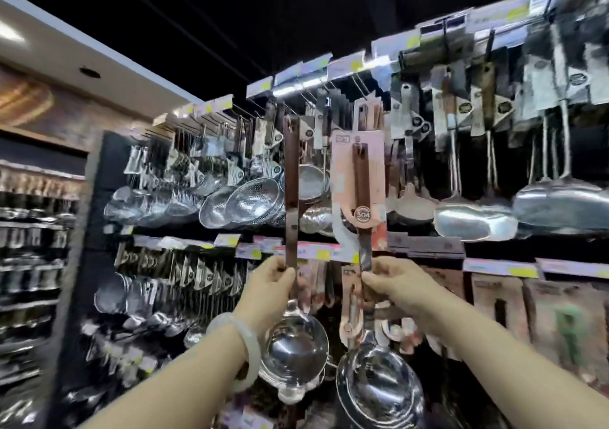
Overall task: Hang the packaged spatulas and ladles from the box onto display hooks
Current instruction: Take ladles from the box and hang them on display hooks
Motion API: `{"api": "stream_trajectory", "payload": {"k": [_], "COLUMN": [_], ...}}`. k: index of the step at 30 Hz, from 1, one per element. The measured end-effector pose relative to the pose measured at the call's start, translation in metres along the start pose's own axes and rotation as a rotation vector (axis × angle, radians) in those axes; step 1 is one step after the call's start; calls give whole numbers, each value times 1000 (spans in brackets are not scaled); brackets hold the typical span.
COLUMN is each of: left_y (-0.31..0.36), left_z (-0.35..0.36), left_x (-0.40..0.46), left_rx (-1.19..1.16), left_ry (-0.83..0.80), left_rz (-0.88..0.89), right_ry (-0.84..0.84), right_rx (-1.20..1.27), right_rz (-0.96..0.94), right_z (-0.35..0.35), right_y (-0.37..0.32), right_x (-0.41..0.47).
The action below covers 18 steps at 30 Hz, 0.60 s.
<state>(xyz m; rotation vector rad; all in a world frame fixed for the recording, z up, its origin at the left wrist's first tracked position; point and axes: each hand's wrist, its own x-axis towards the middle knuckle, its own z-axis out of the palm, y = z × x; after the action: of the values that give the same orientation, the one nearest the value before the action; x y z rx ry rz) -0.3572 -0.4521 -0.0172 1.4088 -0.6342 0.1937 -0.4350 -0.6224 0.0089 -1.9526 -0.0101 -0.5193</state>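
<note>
While the display wall (428,105) of hanging utensils fills the view, two ladles are held upright before it. Left hand (268,283) pinches the brown handle of the left ladle (291,198); right hand (392,285) pinches the carded ladle (361,230), fingers (374,283) curled round its shaft.

Two ladles with glossy polished metal bowls (295,352) and matt brown wood-look handles (291,191), pale pink matt card backing (342,178), shiny perforated metal strainers (253,201), smooth translucent pale bangle (244,352), glossy steel spatulas (474,221)
</note>
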Motion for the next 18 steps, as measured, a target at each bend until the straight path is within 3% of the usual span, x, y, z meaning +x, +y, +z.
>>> {"api": "stream_trajectory", "payload": {"k": [10,18], "left_y": [-31,-37], "left_z": [-46,-88], "left_x": [167,257], "left_rx": [-39,-108], "left_ry": [33,20], "left_rz": [27,52], "right_ry": [-32,29], "right_rx": [-18,-69], "right_rz": [-69,-57], "right_z": [33,53], "right_y": [-39,-58], "right_x": [177,259]}}
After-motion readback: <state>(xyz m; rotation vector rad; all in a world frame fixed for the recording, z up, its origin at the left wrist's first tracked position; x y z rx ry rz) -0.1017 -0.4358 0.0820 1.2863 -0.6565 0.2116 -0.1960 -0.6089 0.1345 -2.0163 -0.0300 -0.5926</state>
